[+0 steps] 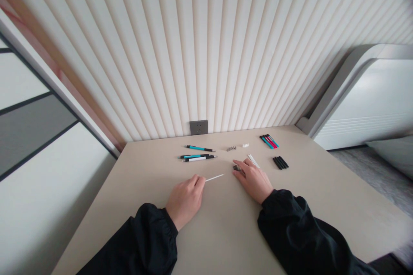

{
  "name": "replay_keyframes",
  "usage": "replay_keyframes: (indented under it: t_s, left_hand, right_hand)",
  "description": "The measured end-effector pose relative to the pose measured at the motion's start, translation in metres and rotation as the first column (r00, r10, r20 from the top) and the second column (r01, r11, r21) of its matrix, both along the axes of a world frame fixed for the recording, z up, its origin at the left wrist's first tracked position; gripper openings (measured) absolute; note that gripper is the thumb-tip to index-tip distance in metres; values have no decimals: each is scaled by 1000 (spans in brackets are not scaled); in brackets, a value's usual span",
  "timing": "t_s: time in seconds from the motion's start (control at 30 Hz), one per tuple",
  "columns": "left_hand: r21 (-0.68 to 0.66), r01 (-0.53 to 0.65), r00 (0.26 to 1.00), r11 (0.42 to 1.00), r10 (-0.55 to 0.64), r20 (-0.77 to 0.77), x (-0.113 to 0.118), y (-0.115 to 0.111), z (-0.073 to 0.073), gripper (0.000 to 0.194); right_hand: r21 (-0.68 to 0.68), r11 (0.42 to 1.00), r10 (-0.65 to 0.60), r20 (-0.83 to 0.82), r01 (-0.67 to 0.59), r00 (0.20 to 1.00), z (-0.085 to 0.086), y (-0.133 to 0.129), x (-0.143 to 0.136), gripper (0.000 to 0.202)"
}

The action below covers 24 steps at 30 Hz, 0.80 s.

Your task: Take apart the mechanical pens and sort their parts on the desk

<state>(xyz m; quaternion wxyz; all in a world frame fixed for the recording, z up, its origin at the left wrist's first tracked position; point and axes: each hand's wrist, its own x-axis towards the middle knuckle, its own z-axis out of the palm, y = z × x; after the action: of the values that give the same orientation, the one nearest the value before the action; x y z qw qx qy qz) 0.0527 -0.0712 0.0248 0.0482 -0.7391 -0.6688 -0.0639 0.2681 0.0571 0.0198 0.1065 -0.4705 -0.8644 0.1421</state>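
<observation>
What looks like a bedroom in a home: at 2 o'clock, a glossy, curved headboard-like panel point(364, 90) stands over a mottled grey fabric surface point(368, 171) and a grey cushion point(395, 153); at 12 o'clock, a cream fluted wall point(211, 43) with a dark socket point(198, 127) backs a beige desk point(145, 172); at 10 o'clock, white-and-grey panelling point(38, 180) resembles wardrobe doors

Turquoise, magenta, black and white on a plain beige tabletop point(219, 240).
Two pens point(200, 148) are turquoise with black ends, the third pen point(197, 159) white with black; the barrels point(269, 141) show turquoise and magenta with black ends. The tubes point(280, 163) are solid black, the thin rod point(214, 177), loose rods point(254, 161) and tiny pieces point(245, 145) white, the row of metal parts point(231, 148) grey. Sleeves point(155, 240) are black, the wall point(198, 51) cream with shaded vertical stripes, the socket point(198, 127) dark grey.
</observation>
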Motion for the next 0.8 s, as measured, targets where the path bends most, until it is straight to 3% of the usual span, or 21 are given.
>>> replay_keyframes:
  t_s: [0.3,0.8]
  left_hand:
    - [9,2,1000,1000,-2,-16,0,0,0,17]
    - [-1,6,1000,1000,-6,-20,-1,0,-3,17]
  right_hand:
    - [-71,997,-27,0,27,1000,-1,7,7,32]
    - [-64,997,34,-38,-37,999,-6,11,10,33]
